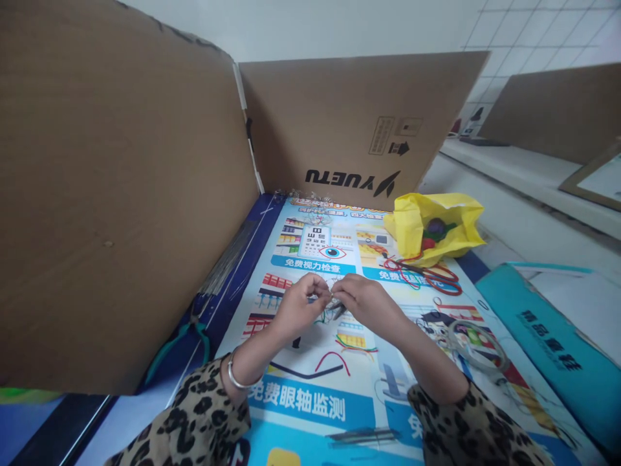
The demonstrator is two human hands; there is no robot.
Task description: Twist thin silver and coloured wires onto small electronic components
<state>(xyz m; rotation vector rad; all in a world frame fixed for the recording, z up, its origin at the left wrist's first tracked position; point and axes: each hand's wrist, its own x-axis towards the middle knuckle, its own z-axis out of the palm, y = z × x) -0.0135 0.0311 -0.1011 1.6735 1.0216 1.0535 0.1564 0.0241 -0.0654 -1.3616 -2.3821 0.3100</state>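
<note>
Toward nine o'clock stands a large brown panel (121,194). Between twelve and one stands the back panel (359,123), on which "YUETU" is printed upside down. At two there is a tiled wall (524,29); at three, a frame (575,184) on a pale ledge (538,169); at four, a teal box (553,359).

This looks like a makeshift craft corner: cardboard (121,194) screens a tabletop (219,327) at upper left, with pliers (177,338) at left and scissors (421,270) at right.
</note>
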